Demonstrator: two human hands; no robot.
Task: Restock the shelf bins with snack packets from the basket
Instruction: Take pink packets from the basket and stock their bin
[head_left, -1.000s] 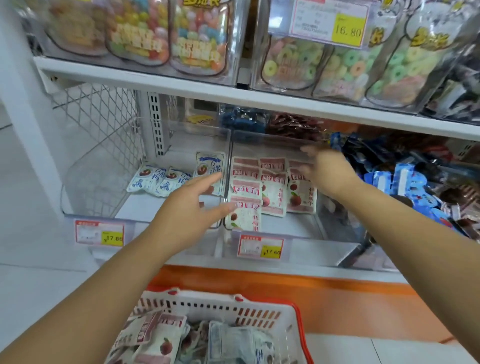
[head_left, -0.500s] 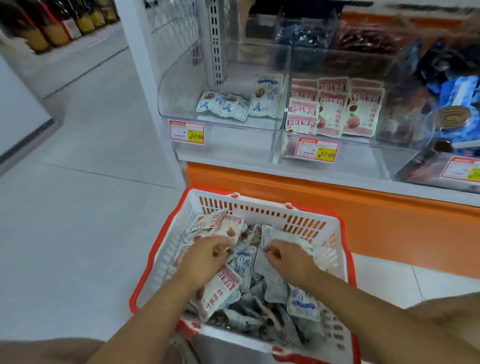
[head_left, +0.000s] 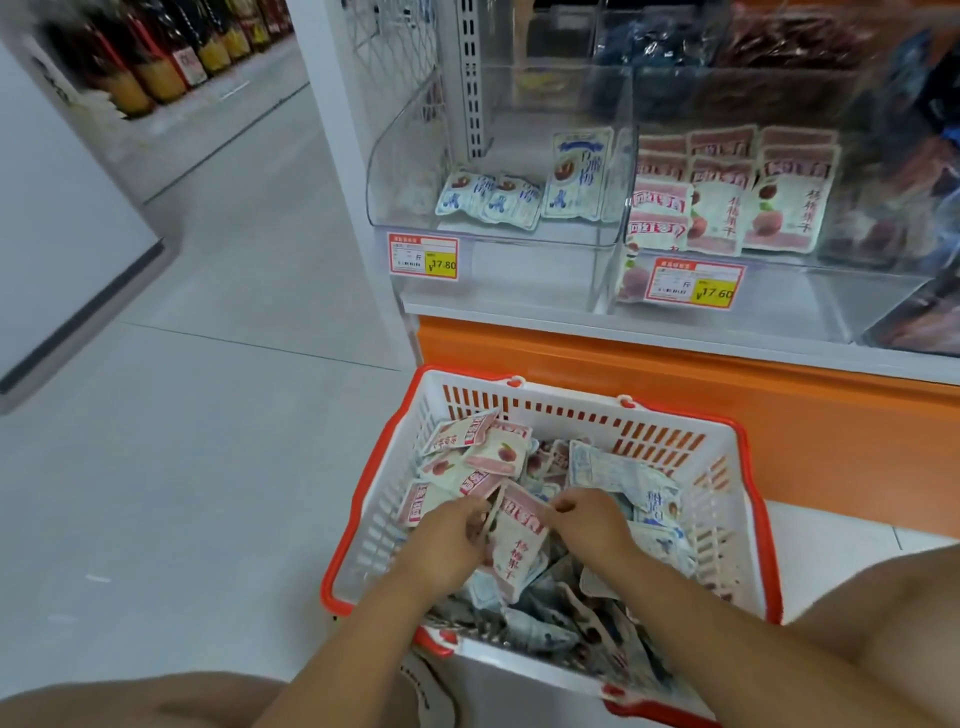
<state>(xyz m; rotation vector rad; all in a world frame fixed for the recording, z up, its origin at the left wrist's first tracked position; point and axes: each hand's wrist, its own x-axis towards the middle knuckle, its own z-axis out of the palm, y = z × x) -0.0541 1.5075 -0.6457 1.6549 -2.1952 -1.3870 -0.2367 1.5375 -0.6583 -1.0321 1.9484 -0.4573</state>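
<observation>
Both hands were down in the basket (head_left: 571, 402): the left hand (head_left: 447, 535) pinched one edge of a pink packet (head_left: 519, 543) and the right hand (head_left: 587, 525) pinched its top corner. It seemed best to gather matching pink ones flat before lifting, since blue packets (head_left: 623, 473) lay mixed among them. The pink-packet bin (head_left: 800, 293) stood on the shelf above, with a clear front wall to lift over. The blue-packet bin (head_left: 519, 278) sat just beside it.

Hands: a second ago we had both up at the clear plastic shelf bins (head_left: 519, 275); our left hand (head_left: 452, 535) and right hand (head_left: 592, 525) are now down in the red-rimmed white plastic basket (head_left: 571, 410).
Grip: previously on separate packets; now both pinch one flat pink-and-white snack packet (head_left: 519, 543).
</observation>
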